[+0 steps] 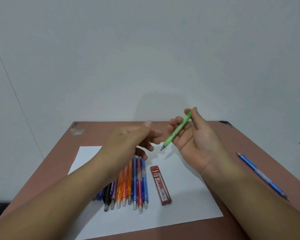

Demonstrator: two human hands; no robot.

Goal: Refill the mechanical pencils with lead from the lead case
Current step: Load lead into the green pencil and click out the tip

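A green pencil (177,129) is gripped by the right hand (194,137) at frame centre; the left hand (133,139) hovers loosely open, apparently empty. Next, the lead case (160,185) must be fetched.

Pencil row (128,186) on paper (189,196), left of lead case (160,185); lone pencil (262,176) on table (249,135), far right.

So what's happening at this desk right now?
A person's right hand holds a translucent green mechanical pencil tip-down above a white paper sheet. The left hand hovers beside it, fingers loosely curled, holding nothing. A red rectangular lead case lies on the sheet, untouched, next to a row of coloured mechanical pencils. One light blue mechanical pencil lies apart on the brown table.
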